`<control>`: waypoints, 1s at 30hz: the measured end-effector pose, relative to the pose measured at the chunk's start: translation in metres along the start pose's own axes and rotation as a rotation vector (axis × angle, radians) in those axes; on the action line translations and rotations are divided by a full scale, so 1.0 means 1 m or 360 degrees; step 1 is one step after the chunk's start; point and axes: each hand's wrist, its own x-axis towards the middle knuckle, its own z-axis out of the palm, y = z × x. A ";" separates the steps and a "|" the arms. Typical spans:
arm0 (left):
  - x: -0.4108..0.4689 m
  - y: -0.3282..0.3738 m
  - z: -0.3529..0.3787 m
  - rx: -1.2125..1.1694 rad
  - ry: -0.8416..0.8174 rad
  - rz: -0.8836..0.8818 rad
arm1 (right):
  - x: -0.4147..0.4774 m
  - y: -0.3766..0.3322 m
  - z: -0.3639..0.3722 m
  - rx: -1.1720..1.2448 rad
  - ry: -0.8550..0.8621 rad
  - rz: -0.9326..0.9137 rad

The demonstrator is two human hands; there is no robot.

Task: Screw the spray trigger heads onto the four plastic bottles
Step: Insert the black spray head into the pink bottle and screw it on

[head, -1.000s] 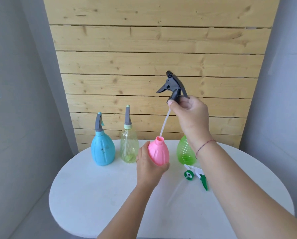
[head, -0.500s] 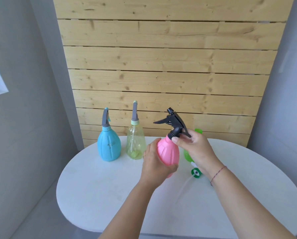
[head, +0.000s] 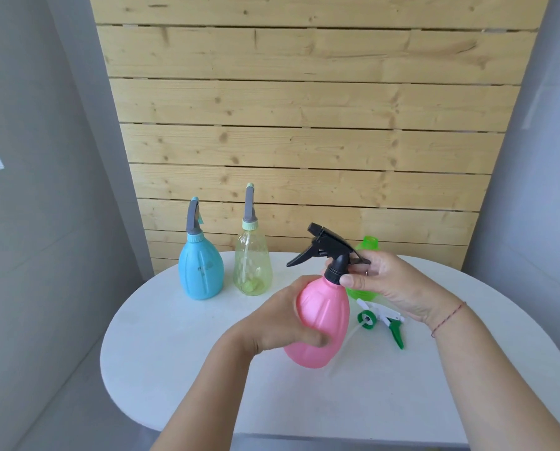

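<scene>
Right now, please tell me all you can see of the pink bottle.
The pink bottle is opaque, smooth plastic, pear-shaped with vertical ribs. It is held above the white table, tilted slightly. The left hand wraps its lower body. A black trigger head sits on its neck, nozzle pointing left; the right hand has a grip on the collar. Whether the head is fully tightened cannot be told.
</scene>
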 end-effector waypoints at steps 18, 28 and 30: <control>0.006 -0.009 0.002 -0.0168 0.0208 -0.0011 | 0.018 0.009 0.039 -0.0203 0.0621 -0.0023; 0.012 -0.004 0.015 -0.0223 0.0558 0.0061 | 0.020 0.011 0.046 0.0178 0.0393 -0.0121; 0.013 -0.002 0.018 -0.0177 0.0633 0.0079 | 0.020 0.011 0.046 0.0140 0.0430 -0.0170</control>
